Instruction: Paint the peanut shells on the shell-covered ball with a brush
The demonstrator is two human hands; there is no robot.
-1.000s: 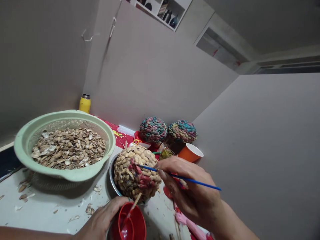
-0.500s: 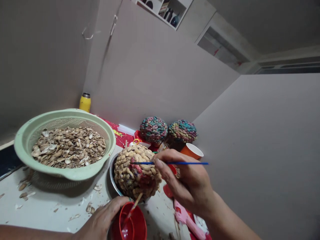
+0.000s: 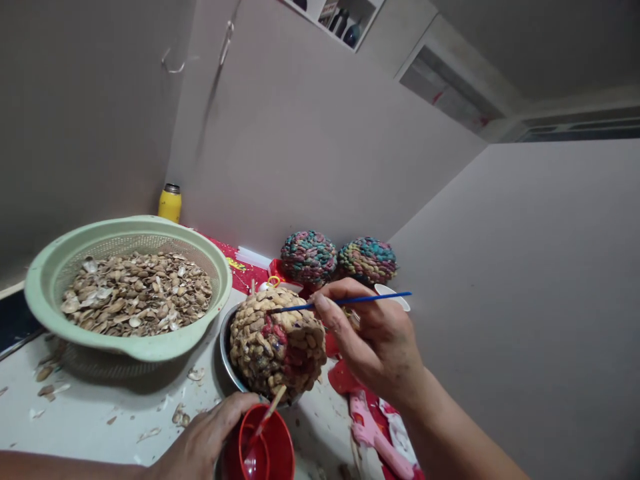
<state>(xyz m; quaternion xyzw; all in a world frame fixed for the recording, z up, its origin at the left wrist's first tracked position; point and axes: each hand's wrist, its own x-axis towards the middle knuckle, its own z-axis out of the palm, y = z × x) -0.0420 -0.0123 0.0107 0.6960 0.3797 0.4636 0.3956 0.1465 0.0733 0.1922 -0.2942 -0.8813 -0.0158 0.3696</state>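
Note:
A round ball covered in tan shells (image 3: 255, 333), with red and dark paint on its front and right, rests in a metal bowl (image 3: 226, 357). My right hand (image 3: 373, 330) pinches a thin blue paintbrush (image 3: 360, 299); the dark brush tip is at the ball's upper front, above the red patch. At the bottom, my left hand (image 3: 207, 430) is wrapped round the left side of a red cup (image 3: 281, 443). A wooden stick (image 3: 273, 403) leans in this cup, its upper end close to the ball.
A green colander (image 3: 45, 313) of shells stands at the left, with a yellow bottle (image 3: 170, 203) behind. Two multicoloured balls (image 3: 309, 257) (image 3: 367, 259) sit near the wall. A pink glue gun (image 3: 373, 433) lies at the right, and shell bits are scattered over the white tabletop (image 3: 95, 420).
My right hand has risen slightly, and the brush tip has moved up from the red patch to tan shells. The brush now tilts, its back end higher. My left hand stays on the cup.

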